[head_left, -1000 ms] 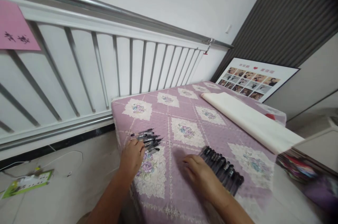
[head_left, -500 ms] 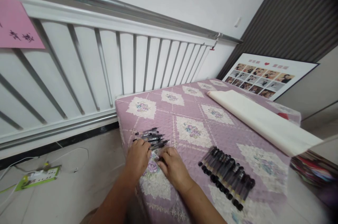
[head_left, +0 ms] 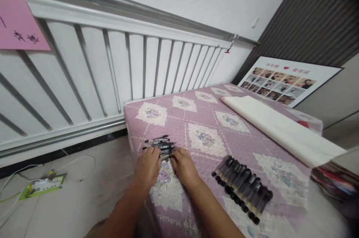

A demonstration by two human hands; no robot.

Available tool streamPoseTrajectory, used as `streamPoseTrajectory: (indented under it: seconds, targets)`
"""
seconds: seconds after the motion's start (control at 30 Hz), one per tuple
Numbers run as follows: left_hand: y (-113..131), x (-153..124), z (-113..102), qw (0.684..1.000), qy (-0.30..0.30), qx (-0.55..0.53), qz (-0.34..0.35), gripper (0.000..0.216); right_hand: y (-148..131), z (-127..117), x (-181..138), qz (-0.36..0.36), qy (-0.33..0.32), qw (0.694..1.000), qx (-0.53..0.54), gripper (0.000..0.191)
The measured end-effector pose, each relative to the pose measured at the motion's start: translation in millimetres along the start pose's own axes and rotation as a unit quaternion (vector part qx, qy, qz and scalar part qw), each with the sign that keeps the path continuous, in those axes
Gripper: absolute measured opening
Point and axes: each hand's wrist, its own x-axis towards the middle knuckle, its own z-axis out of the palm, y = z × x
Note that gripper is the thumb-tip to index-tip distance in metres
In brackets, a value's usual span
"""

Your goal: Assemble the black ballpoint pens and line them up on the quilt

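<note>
Both hands are down at the small pen cluster (head_left: 159,143) near the purple quilt's (head_left: 207,118) left edge. Left hand (head_left: 148,165) and right hand (head_left: 185,166) lie knuckles-up, fingertips on the pens; I cannot tell the grip. Well apart to the right lies a row of black pens (head_left: 242,187), and beyond it a rolled white sheet (head_left: 280,129).

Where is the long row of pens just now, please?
In the head view, the pen row lies on the purple cloth, right of the right hand and in front of the paper roll.

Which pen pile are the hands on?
The small pile on the left: left hand and right hand touch it. The long row lies untouched.
</note>
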Motion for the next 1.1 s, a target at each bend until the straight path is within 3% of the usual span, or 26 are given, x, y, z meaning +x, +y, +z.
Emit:
streamPoseTrajectory:
  seconds: [0.17,0.4,0.57,0.67,0.77,0.93,1.1]
  targets:
    - [0.1,1.8,1.5,1.000,0.003,-0.002,-0.001,0.006,-4.8,-5.9,-2.9,-0.011,-0.021,0.999,-0.034,0.012]
    - [-0.7,0.9,-1.3,0.999,-0.007,-0.005,0.031,0.010,-23.0,-5.7,-0.1,0.021,-0.114,0.985,-0.126,0.009]
    - [3.4,-1.9,-0.3,0.998,-0.012,-0.004,0.056,0.010,-15.6,-7.2,-0.4,0.002,-0.120,0.986,-0.118,0.008]
    - [7.6,-3.0,2.3,0.999,-0.018,0.009,0.050,0.011,-5.9,-12.1,-5.4,-0.006,-0.079,0.997,-0.027,0.007]
    - [10.8,-3.7,4.3,0.999,-0.017,0.020,0.040,0.011,3.2,-20.7,-17.4,0.061,0.013,0.993,0.100,0.011]
    - [13.8,-4.8,8.0,0.999,-0.017,0.033,0.030,0.009,12.9,-29.0,-52.5,0.237,0.123,0.935,0.233,0.021]
    - [17.9,-7.0,11.7,0.999,0.011,0.044,0.025,0.006,14.4,-25.3,-73.4,0.283,0.174,0.900,0.282,0.024]
